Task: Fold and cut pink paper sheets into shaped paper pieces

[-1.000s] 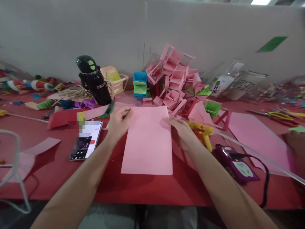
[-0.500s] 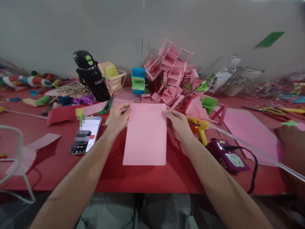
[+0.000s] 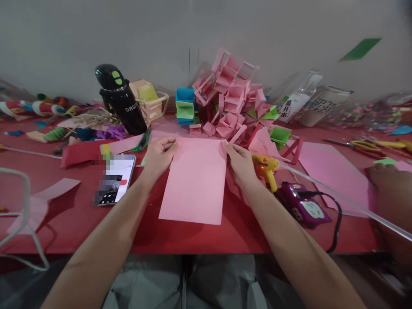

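A sheet of pink paper (image 3: 196, 182) is stretched between both hands over the red table (image 3: 225, 240). My left hand (image 3: 161, 156) pinches its far left corner between thumb and fingers. At the far right corner, my right hand (image 3: 240, 161) grips it the same way. Just beyond the sheet rises a pile of folded pink paper pieces (image 3: 233, 96), with a blue and green paper box (image 3: 185, 106) to its left. A yellow glue gun (image 3: 267, 169) lies close to my right hand, and a phone (image 3: 120, 180) lies beside my left forearm.
On the left stand a black bottle (image 3: 124, 103) and a white wire frame (image 3: 24, 206). To the right are a purple power box (image 3: 304, 206), a clear rod (image 3: 341, 197), more pink paper (image 3: 334, 171) and scissors (image 3: 360, 148). Another person's hand (image 3: 386, 182) rests at the far right.
The pink sheet has tilted slightly, its near edge swinging left. Both hands keep hold of its far corners. The whole view has shifted a little.
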A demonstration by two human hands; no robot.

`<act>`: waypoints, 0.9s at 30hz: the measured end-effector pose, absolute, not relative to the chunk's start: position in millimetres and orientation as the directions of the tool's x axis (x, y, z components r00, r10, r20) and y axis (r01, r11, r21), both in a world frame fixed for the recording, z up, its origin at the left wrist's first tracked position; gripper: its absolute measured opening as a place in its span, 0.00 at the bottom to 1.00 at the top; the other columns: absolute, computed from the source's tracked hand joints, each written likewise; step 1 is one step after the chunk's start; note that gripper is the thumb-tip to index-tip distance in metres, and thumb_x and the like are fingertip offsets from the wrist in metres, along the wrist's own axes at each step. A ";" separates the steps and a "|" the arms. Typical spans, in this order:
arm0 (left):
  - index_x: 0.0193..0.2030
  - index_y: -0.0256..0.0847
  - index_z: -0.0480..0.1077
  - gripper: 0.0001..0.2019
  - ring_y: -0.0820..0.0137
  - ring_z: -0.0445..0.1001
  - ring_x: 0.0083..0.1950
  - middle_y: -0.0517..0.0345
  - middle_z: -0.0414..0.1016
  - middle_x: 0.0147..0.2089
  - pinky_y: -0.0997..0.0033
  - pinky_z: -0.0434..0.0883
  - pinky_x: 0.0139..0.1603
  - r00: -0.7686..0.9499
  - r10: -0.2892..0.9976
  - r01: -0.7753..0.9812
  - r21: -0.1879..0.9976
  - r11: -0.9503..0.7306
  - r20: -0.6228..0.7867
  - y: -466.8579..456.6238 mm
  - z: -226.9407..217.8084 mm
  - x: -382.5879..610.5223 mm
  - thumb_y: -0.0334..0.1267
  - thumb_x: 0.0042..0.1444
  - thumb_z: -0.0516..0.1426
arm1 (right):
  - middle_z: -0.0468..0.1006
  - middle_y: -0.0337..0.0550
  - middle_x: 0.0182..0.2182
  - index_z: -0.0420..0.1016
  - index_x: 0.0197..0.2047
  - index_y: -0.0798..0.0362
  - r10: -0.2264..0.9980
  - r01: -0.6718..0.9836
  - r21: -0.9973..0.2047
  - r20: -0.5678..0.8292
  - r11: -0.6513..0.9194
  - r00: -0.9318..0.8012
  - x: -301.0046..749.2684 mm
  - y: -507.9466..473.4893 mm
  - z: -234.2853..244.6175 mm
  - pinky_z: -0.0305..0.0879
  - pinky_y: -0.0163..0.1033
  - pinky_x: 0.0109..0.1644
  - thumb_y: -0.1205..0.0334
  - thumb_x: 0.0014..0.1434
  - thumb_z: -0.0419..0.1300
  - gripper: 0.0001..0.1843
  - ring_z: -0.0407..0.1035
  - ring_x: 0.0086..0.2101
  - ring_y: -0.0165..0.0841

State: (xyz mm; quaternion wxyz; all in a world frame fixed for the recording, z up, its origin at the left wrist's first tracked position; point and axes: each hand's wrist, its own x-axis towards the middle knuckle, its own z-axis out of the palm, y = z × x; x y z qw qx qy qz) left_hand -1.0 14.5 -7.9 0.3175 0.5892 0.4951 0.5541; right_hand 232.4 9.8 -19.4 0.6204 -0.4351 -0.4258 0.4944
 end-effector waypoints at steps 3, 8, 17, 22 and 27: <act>0.38 0.37 0.78 0.10 0.71 0.73 0.30 0.56 0.80 0.31 0.74 0.68 0.30 -0.090 0.940 0.207 0.930 -0.305 0.328 13.4 -6.6 -0.8 0.41 0.53 0.64 | 0.78 0.35 0.26 0.80 0.30 0.49 0.970 -0.246 -0.952 0.130 0.180 0.208 232.2 10.3 -18.3 0.67 0.37 0.34 0.50 0.46 0.74 0.13 0.69 0.27 0.29; 0.37 0.37 0.78 0.10 0.73 0.69 0.26 0.58 0.78 0.29 0.75 0.65 0.26 -0.095 0.936 0.221 0.924 -0.311 0.338 14.7 -7.4 -0.6 0.42 0.52 0.64 | 0.77 0.36 0.25 0.80 0.30 0.48 0.967 -0.196 -0.967 0.117 0.163 0.227 233.6 6.5 -15.7 0.64 0.38 0.30 0.45 0.50 0.70 0.15 0.68 0.26 0.31; 0.36 0.37 0.77 0.12 0.75 0.65 0.24 0.59 0.74 0.26 0.75 0.61 0.24 -0.083 0.945 0.142 0.943 -0.302 0.315 14.1 -8.6 5.8 0.44 0.51 0.66 | 0.79 0.38 0.28 0.82 0.31 0.48 0.934 -0.207 -0.937 0.216 0.280 0.285 235.0 11.4 -20.5 0.67 0.37 0.36 0.49 0.51 0.71 0.12 0.70 0.28 0.29; 0.37 0.36 0.77 0.11 0.77 0.62 0.23 0.60 0.74 0.25 0.76 0.58 0.22 -0.078 0.943 0.179 0.935 -0.305 0.322 14.5 -9.1 3.5 0.43 0.52 0.65 | 0.82 0.39 0.33 0.83 0.34 0.49 0.943 -0.194 -0.952 0.176 0.236 0.283 236.1 12.9 -20.6 0.69 0.39 0.39 0.50 0.49 0.73 0.14 0.73 0.33 0.32; 0.37 0.38 0.78 0.09 0.77 0.58 0.21 0.63 0.70 0.23 0.76 0.56 0.21 -0.105 0.928 0.223 0.918 -0.329 0.358 14.8 -8.4 0.7 0.41 0.54 0.64 | 0.81 0.41 0.30 0.81 0.32 0.49 0.962 -0.156 -0.970 0.148 0.187 0.228 234.0 6.9 -12.7 0.69 0.40 0.36 0.39 0.49 0.70 0.21 0.74 0.32 0.35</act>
